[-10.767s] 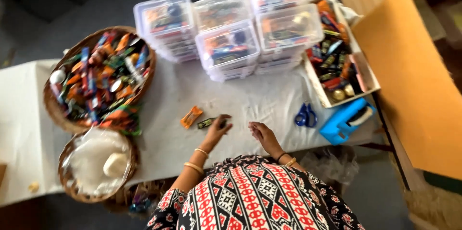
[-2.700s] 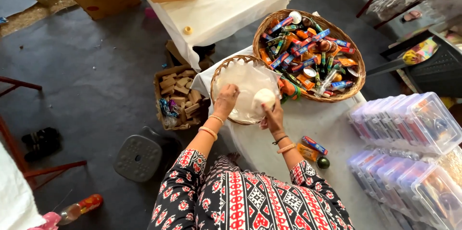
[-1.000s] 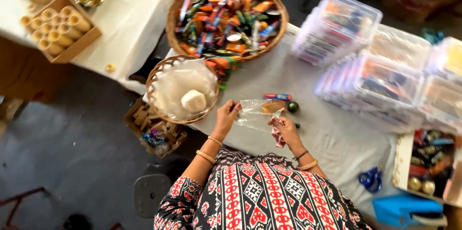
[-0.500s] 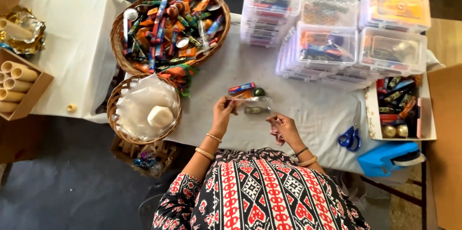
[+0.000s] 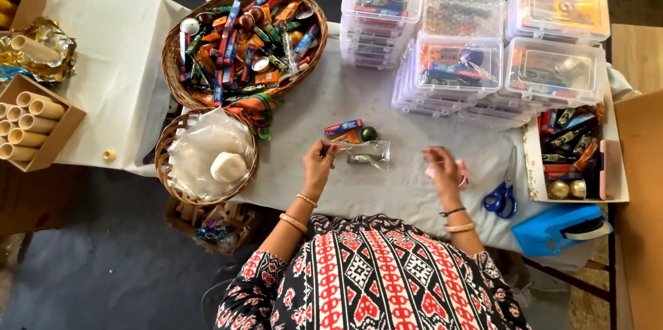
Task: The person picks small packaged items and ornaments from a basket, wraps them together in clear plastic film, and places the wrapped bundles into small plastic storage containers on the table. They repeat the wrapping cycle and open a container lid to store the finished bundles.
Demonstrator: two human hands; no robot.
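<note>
My left hand [image 5: 319, 162] pinches the edge of a small clear plastic bag [image 5: 364, 153] lying on the white tablecloth [image 5: 387, 192]. The bag holds a few small wrapped items. Just behind it lie a red and blue bar [image 5: 343, 126], an orange wrapper and a dark green ball [image 5: 369, 133]. My right hand [image 5: 442, 168] rests to the right, its fingers closed on a small pink object [image 5: 461, 174] that I cannot make out.
A large wicker basket [image 5: 181, 88] of colourful wrapped sweets sits back left, a smaller basket [image 5: 164, 164] with clear bags and a white roll beside it. Stacked clear lidded boxes [image 5: 476, 61] stand behind. Blue scissors [image 5: 500, 197], a tray of sweets [image 5: 573, 147] and a blue dispenser [image 5: 559, 228] lie right.
The clear bag has come down from between both hands onto the table. My right hand let go of it and moved right to the pink object. My view has swung level.
</note>
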